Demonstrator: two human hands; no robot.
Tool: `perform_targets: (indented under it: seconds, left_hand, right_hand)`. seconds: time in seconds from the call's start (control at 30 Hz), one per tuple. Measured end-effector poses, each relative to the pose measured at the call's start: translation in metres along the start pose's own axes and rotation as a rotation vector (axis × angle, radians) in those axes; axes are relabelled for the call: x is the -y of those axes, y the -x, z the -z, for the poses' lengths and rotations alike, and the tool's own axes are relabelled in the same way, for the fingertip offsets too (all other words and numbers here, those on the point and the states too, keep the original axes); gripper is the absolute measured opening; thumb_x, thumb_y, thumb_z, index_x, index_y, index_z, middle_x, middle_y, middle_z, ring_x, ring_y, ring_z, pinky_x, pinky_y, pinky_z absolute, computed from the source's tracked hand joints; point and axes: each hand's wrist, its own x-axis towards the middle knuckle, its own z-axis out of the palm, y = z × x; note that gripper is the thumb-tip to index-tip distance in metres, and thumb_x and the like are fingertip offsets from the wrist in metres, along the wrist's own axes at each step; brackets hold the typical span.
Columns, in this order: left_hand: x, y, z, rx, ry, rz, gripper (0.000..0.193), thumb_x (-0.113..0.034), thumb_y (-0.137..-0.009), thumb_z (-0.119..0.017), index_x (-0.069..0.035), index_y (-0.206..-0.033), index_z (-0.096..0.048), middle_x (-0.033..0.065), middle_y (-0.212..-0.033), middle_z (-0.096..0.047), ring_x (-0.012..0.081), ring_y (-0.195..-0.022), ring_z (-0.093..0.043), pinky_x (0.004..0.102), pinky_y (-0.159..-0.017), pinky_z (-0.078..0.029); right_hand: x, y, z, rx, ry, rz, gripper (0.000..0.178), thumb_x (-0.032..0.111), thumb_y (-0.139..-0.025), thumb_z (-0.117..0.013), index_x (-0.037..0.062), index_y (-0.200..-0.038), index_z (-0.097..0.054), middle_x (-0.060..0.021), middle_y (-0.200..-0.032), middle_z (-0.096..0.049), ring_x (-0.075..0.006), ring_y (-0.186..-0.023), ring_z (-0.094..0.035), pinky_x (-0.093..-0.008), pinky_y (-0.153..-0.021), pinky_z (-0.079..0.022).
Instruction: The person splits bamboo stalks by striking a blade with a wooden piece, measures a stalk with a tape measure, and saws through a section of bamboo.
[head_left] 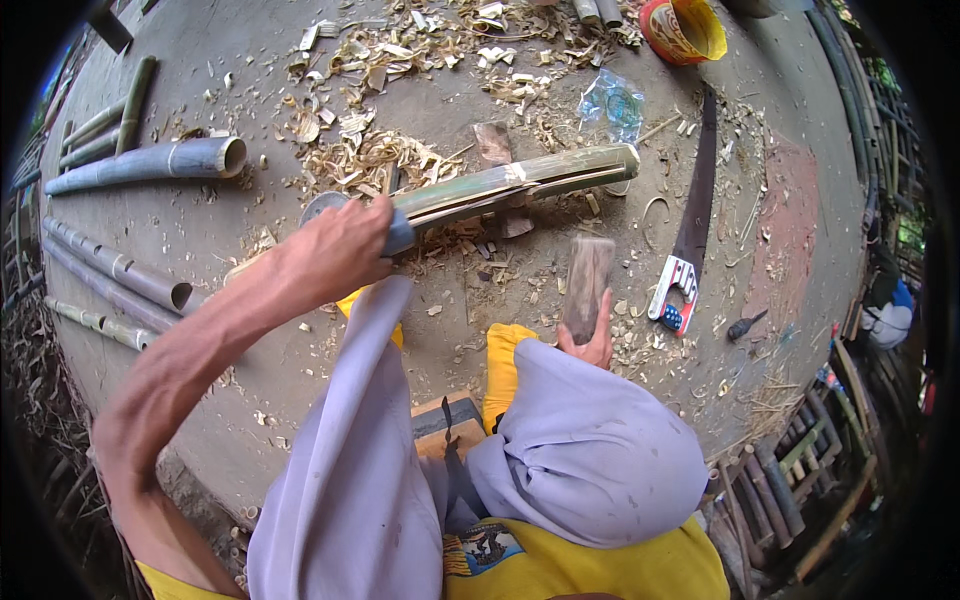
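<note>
Split bamboo pole (560, 172) slants across the upper middle of the frame, its right end raised toward the upper right and a long crack running along its side. The left hand (350, 245), at the centre left, is closed around a grey-blue section (401, 234) at the pole's near end; whether that section belongs to the pole or is a separate handle cannot be told. The right hand (592, 345), partly hidden behind the knee at the lower right of centre, is wrapped around the lower end of a rectangular wooden block (588, 280), which points upward in the frame, apart from the pole. A reddish-brown wood piece (492, 143) shows on both sides of the pole, crossing beneath it. Pale bamboo shavings (375, 160) lie heaped behind the pole and scattered toward the top. Right of centre lies a handsaw (694, 215) with a red, white and blue handle, and near its tip is crumpled clear plastic (612, 105). A red-and-yellow bucket (683, 30) lies tipped at the upper right. Thick bamboo tube (150, 168) and notched bamboo lengths (118, 268) rest at the left.
</note>
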Motion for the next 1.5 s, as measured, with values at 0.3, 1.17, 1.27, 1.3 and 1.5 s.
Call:
perform_targets:
  seconds: [0.3, 1.17, 1.27, 1.3, 1.5]
  left_hand:
    - [-0.036, -0.004, 0.060, 0.048, -0.141, -0.069, 0.039, -0.023, -0.080, -0.060, 0.000, -0.110, -0.049, 0.0194, -0.090, -0.061, 0.0319, -0.081, -0.063, 0.0412, -0.075, -0.051]
    - [0.073, -0.005, -0.052, -0.274, 0.273, 0.123, 0.029, -0.023, -0.070, -0.069, -0.005, -0.091, -0.060, 0.0170, -0.068, -0.061, 0.0340, -0.065, -0.061, 0.0404, -0.063, -0.048]
    - [0.073, -0.005, -0.052, -0.265, 0.283, 0.111, 0.029, -0.023, -0.070, -0.069, -0.005, -0.092, -0.060, 0.0169, -0.067, -0.061, 0.0335, -0.064, -0.061, 0.0407, -0.062, -0.047]
    - [0.073, -0.005, -0.052, -0.235, 0.291, 0.123, 0.029, -0.023, -0.071, -0.068, -0.005, -0.092, -0.060, 0.0172, -0.070, -0.062, 0.0339, -0.067, -0.062, 0.0415, -0.065, -0.048]
    - [0.070, -0.005, -0.048, -0.199, 0.254, 0.154, 0.028, -0.023, -0.071, -0.066, -0.005, -0.092, -0.059, 0.0181, -0.074, -0.064, 0.0355, -0.074, -0.063, 0.0441, -0.069, -0.049]
  right_hand:
    - [-0.024, 0.020, -0.023, -0.180, 0.390, 0.083, 0.093, 0.019, -0.060, -0.077, 0.0134, -0.142, -0.033, -0.0189, -0.094, -0.053, -0.0348, -0.087, -0.050, -0.0453, -0.080, -0.044]
    - [-0.028, 0.020, -0.027, -0.134, 0.291, -0.009, 0.096, 0.022, -0.059, -0.077, 0.0192, -0.143, -0.030, -0.0197, -0.099, -0.055, -0.0388, -0.086, -0.057, -0.0460, -0.072, -0.049]
    - [-0.018, 0.018, -0.023, -0.132, 0.281, -0.015, 0.096, 0.022, -0.059, -0.077, 0.0191, -0.143, -0.030, -0.0198, -0.099, -0.055, -0.0388, -0.086, -0.058, -0.0460, -0.073, -0.049]
    - [-0.014, 0.017, -0.022, -0.131, 0.277, -0.017, 0.096, 0.022, -0.059, -0.077, 0.0191, -0.143, -0.029, -0.0199, -0.099, -0.055, -0.0388, -0.087, -0.058, -0.0460, -0.073, -0.049]
    - [-0.019, 0.017, -0.023, -0.132, 0.262, 0.026, 0.098, 0.021, -0.060, -0.076, 0.0191, -0.144, -0.026, -0.0208, -0.102, -0.055, -0.0401, -0.087, -0.057, -0.0472, -0.075, -0.048]
